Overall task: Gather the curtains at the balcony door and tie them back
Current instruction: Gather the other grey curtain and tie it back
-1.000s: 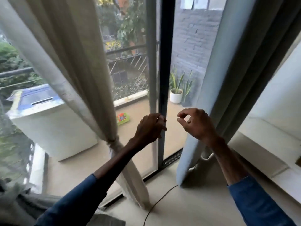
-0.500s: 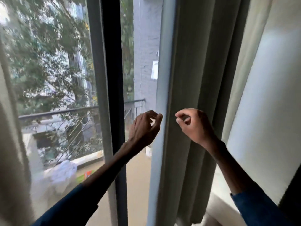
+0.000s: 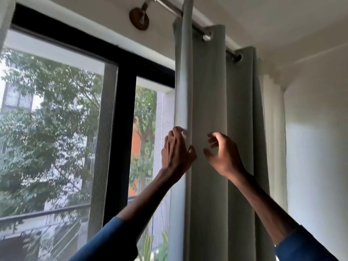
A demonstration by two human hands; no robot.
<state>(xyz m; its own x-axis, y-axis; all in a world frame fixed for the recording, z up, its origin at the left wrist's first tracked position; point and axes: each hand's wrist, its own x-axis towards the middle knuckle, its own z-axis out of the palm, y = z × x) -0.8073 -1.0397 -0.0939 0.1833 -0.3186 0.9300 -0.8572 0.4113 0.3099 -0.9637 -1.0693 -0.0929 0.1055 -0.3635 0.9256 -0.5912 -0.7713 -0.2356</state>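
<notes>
The grey-green curtain (image 3: pixel 211 91) hangs in deep folds from a metal rod (image 3: pixel 206 35) at the right side of the balcony door (image 3: pixel 124 117). My left hand (image 3: pixel 176 149) is raised to the curtain's leading edge; its fingers reach round the outer fold and the thumb lies on the front. My right hand (image 3: pixel 223 153) hovers just in front of the following fold, with fingers and thumb loosely curled like a claw and nothing between them. No tie-back shows in this view.
A round rod bracket (image 3: pixel 139 17) is fixed to the wall above the door. A pale sheer curtain (image 3: pixel 273 129) hangs behind the grey one, beside the white wall (image 3: pixel 316 157). Trees and the balcony railing (image 3: pixel 47 211) show through the glass.
My view has swung upward from the floor to the curtain rod. Both hands rose along the right curtain; the left took its leading edge and the right hand's pinch loosened.
</notes>
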